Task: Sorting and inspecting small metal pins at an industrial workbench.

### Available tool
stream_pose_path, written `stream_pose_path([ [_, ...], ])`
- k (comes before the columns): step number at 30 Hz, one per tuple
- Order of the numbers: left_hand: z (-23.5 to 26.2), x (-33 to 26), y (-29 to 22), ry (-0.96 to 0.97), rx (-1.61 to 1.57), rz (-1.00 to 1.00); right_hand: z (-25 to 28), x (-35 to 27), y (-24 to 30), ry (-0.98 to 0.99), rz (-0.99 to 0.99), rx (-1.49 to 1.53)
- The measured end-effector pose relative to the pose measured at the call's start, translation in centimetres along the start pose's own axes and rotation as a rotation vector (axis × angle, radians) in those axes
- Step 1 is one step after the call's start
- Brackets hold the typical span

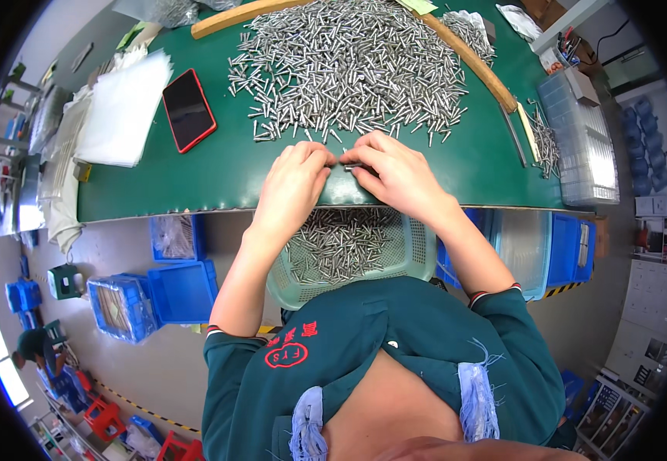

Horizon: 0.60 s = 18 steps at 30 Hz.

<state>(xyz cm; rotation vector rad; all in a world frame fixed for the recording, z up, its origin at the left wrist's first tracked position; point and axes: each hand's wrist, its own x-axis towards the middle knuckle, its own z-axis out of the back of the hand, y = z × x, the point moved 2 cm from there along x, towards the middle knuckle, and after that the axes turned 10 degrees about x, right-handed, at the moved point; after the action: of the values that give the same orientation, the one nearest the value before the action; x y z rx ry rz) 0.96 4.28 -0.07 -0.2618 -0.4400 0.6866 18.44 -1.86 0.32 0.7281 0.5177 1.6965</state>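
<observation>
A big heap of small silvery metal pins (349, 69) spreads over the green tabletop (233, 180). At its near edge my two hands almost meet. My left hand (291, 180) has its fingers curled and closed, the tips resting by a few loose pins; what they hold, if anything, is hidden. Between the thumb and fingers of my right hand (395, 175) a short metal pin (351, 167) shows, pinched and pointing left. Below the table edge, near my lap, a pale green plastic basket (418, 250) contains many more pins.
Curved wooden strips (476, 65) border the heap. A phone in a red case (189, 111) and white sheets (124, 107) lie to the left. Clear plastic boxes (589, 146) stand at the right edge. Blue crates (184, 292) sit on the floor; a person (41, 353) sits far left.
</observation>
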Motion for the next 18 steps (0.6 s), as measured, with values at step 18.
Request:
stream_pose_path([
  [18, -0.6, 1.2, -1.2, 0.060, -0.081, -0.097, 0.8, -2.5, -0.1, -0.067, 0.006, 0.081],
])
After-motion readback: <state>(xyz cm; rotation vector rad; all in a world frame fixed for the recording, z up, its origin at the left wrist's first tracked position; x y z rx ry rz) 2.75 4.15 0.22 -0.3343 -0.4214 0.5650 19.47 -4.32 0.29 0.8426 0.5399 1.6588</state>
